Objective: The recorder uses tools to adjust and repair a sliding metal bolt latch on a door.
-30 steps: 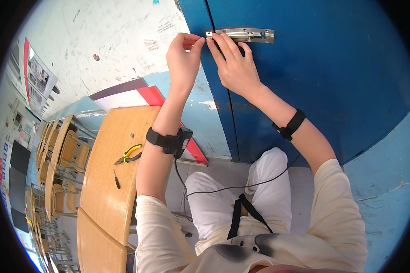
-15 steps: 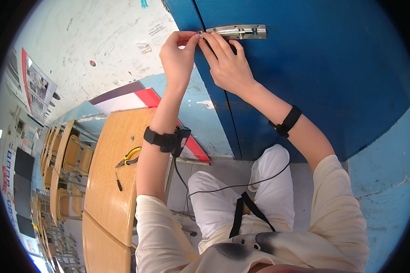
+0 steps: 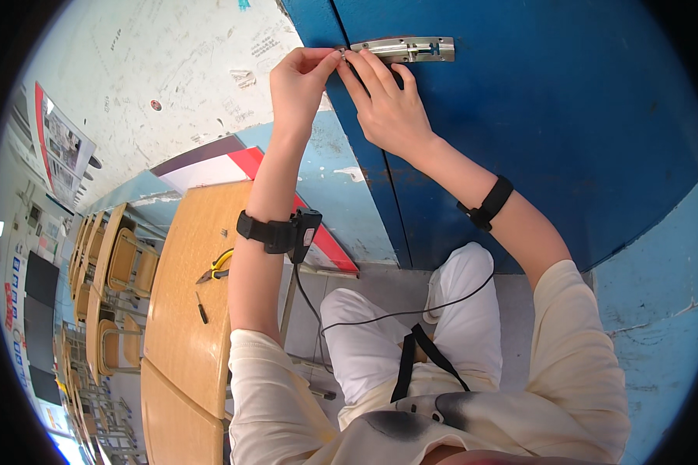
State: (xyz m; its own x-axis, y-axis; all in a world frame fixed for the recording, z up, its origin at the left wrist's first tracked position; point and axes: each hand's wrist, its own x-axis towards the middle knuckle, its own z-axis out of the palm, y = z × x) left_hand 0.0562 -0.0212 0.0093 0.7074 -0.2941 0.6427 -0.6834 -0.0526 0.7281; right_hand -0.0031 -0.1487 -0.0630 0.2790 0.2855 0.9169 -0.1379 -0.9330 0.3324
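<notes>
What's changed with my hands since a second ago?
The left hand edged right toward the silver bolt, covering more of the small metal catch; the left forearm hides more of the pliers. The right hand stayed by the bolt; pliers and screwdriver lie unmoved.

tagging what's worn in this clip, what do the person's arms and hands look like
The left hand and right hand are ungloved. Sleeves are short and cream. Each forearm wears a black strap; the left one carries a boxy black device with a dark cable below.
</notes>
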